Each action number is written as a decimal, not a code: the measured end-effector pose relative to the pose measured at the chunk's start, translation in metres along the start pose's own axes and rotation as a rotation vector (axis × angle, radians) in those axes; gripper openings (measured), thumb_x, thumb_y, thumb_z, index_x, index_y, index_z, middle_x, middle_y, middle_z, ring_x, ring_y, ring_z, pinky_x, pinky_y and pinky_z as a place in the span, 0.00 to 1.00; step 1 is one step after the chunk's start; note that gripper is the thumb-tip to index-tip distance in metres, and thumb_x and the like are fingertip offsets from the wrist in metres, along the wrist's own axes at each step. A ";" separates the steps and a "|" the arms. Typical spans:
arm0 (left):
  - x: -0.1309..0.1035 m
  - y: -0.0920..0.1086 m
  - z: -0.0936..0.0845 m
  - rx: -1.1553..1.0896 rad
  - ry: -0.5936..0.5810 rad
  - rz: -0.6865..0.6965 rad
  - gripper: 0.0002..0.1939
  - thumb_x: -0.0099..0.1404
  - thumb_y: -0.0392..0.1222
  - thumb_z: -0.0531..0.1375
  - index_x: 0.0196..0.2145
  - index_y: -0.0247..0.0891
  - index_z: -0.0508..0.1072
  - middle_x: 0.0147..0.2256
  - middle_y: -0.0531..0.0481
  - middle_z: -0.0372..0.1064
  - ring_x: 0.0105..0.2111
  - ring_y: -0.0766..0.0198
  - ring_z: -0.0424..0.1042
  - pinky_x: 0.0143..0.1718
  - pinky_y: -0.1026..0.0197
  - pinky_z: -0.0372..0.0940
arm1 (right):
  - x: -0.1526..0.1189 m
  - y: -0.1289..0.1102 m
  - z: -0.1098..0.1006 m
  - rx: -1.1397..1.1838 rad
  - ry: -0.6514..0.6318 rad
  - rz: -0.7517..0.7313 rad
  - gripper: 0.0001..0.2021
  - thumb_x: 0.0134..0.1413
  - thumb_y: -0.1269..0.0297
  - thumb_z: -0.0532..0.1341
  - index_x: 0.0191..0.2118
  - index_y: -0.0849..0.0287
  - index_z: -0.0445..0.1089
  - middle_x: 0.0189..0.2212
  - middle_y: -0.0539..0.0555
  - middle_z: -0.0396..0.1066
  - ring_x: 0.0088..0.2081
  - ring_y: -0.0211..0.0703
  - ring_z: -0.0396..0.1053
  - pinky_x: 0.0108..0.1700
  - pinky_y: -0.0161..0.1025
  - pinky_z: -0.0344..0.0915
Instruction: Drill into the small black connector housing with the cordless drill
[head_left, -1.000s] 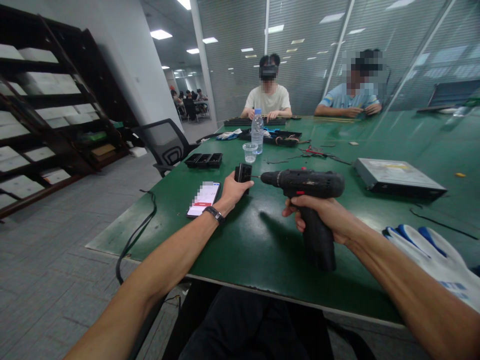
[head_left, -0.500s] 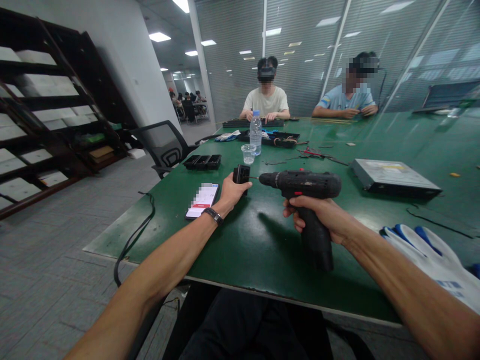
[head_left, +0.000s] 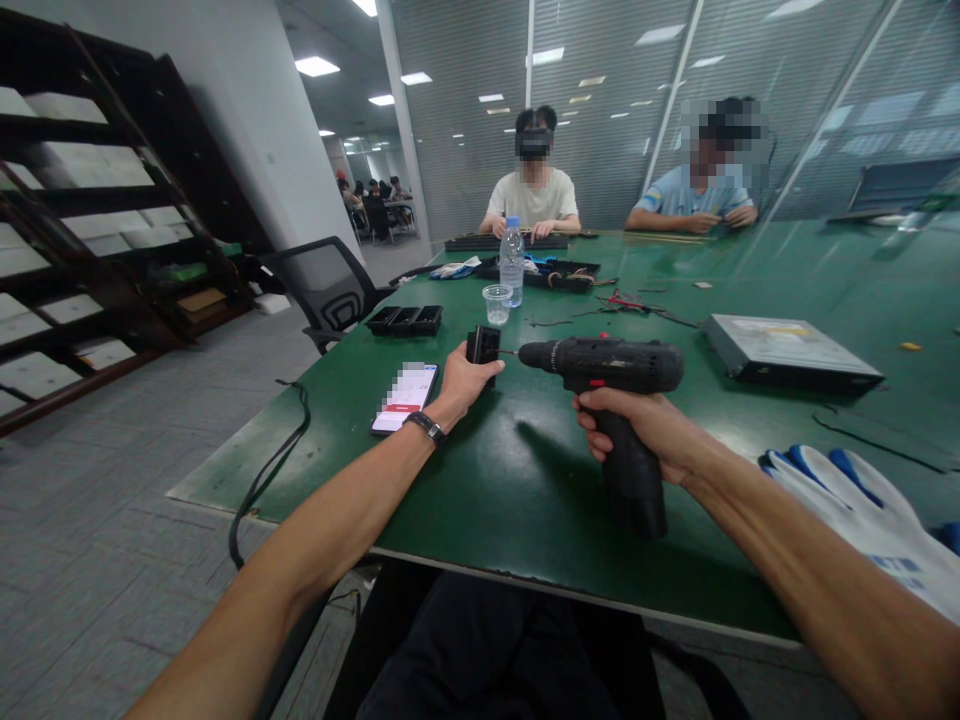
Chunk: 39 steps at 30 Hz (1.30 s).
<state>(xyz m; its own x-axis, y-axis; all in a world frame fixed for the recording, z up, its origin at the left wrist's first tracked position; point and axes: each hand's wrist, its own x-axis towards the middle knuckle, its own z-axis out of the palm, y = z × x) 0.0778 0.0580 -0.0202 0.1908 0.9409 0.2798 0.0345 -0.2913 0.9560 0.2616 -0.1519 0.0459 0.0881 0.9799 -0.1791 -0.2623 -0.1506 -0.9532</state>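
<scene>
My left hand (head_left: 466,378) grips a small black box-like part (head_left: 484,346) upright above the green table (head_left: 480,500). In my right hand (head_left: 637,430) is a black cordless drill (head_left: 619,366), held by its handle and pointing left. Its thin bit reaches toward the right face of the black part; whether the tip touches is too small to tell. A phone (head_left: 405,398) with a lit screen lies left of my left hand. Behind the part stand a clear plastic cup (head_left: 497,304) and a water bottle (head_left: 511,264).
A silver disc drive (head_left: 795,350) and white-blue gloves (head_left: 862,510) lie at the right. A black divided tray (head_left: 405,320) sits at the left edge, near a cable (head_left: 281,460). Red pliers (head_left: 630,302) lie farther back. Two people sit across the table.
The fingers of my right hand have shifted slightly on the drill handle. The black part and the drill stay nearly where they were.
</scene>
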 end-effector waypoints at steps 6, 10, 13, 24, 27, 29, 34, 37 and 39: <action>0.000 0.000 0.000 0.017 0.007 0.003 0.21 0.50 0.39 0.76 0.41 0.35 0.79 0.38 0.48 0.79 0.37 0.59 0.74 0.43 0.58 0.69 | 0.001 0.001 0.000 0.001 0.000 -0.003 0.10 0.51 0.63 0.74 0.34 0.60 0.73 0.24 0.48 0.69 0.19 0.35 0.64 0.21 0.35 0.68; 0.001 -0.002 0.000 0.024 0.003 0.014 0.21 0.50 0.40 0.75 0.41 0.35 0.79 0.38 0.47 0.78 0.37 0.58 0.74 0.41 0.58 0.68 | 0.002 0.002 -0.002 0.004 0.003 -0.003 0.11 0.50 0.63 0.74 0.34 0.59 0.73 0.24 0.48 0.69 0.20 0.36 0.64 0.21 0.35 0.68; 0.001 -0.003 0.000 0.015 -0.003 0.017 0.21 0.50 0.39 0.75 0.42 0.35 0.79 0.38 0.47 0.79 0.37 0.58 0.74 0.41 0.58 0.68 | 0.002 0.001 -0.001 0.005 -0.001 -0.004 0.11 0.50 0.63 0.75 0.35 0.59 0.73 0.24 0.48 0.69 0.20 0.36 0.64 0.21 0.35 0.68; 0.001 -0.003 0.000 0.010 -0.012 0.017 0.22 0.51 0.39 0.75 0.43 0.35 0.79 0.40 0.46 0.79 0.39 0.58 0.75 0.42 0.58 0.68 | 0.000 -0.001 0.001 -0.004 0.008 -0.001 0.12 0.48 0.63 0.75 0.34 0.59 0.73 0.23 0.48 0.69 0.19 0.35 0.64 0.21 0.35 0.67; 0.000 -0.001 0.000 0.016 -0.009 0.016 0.22 0.51 0.40 0.75 0.43 0.35 0.78 0.40 0.46 0.79 0.38 0.58 0.75 0.42 0.57 0.68 | 0.000 -0.001 0.001 -0.004 0.012 -0.005 0.12 0.47 0.63 0.75 0.34 0.60 0.73 0.23 0.48 0.69 0.19 0.35 0.64 0.21 0.35 0.67; 0.000 0.000 0.000 0.021 0.000 0.014 0.22 0.50 0.40 0.75 0.43 0.35 0.78 0.39 0.46 0.79 0.38 0.58 0.75 0.41 0.57 0.68 | 0.000 -0.001 0.001 -0.002 0.010 -0.007 0.12 0.47 0.63 0.75 0.34 0.60 0.74 0.23 0.47 0.69 0.19 0.35 0.64 0.21 0.35 0.67; -0.001 0.001 0.000 0.012 -0.005 0.010 0.20 0.51 0.39 0.75 0.42 0.35 0.79 0.39 0.46 0.79 0.38 0.58 0.75 0.41 0.58 0.68 | 0.001 0.001 -0.001 0.007 0.007 0.002 0.12 0.48 0.63 0.75 0.33 0.60 0.74 0.23 0.48 0.69 0.19 0.35 0.64 0.21 0.35 0.68; -0.001 0.000 0.000 0.005 -0.002 0.005 0.21 0.50 0.39 0.75 0.42 0.35 0.79 0.39 0.46 0.80 0.38 0.58 0.75 0.42 0.58 0.68 | 0.001 0.001 -0.001 0.011 0.006 0.004 0.12 0.48 0.63 0.76 0.34 0.60 0.74 0.23 0.48 0.69 0.19 0.35 0.64 0.21 0.35 0.68; -0.001 0.000 0.000 0.006 -0.001 0.002 0.21 0.50 0.39 0.76 0.43 0.35 0.79 0.40 0.46 0.80 0.38 0.57 0.75 0.42 0.57 0.69 | 0.001 0.001 -0.001 0.015 0.004 0.002 0.12 0.48 0.63 0.76 0.34 0.60 0.74 0.23 0.48 0.69 0.19 0.35 0.65 0.21 0.35 0.68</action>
<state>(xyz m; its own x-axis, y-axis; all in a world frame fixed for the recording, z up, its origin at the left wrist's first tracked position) 0.0777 0.0574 -0.0199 0.1918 0.9402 0.2815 0.0400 -0.2940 0.9550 0.2623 -0.1507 0.0440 0.0910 0.9791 -0.1820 -0.2773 -0.1506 -0.9489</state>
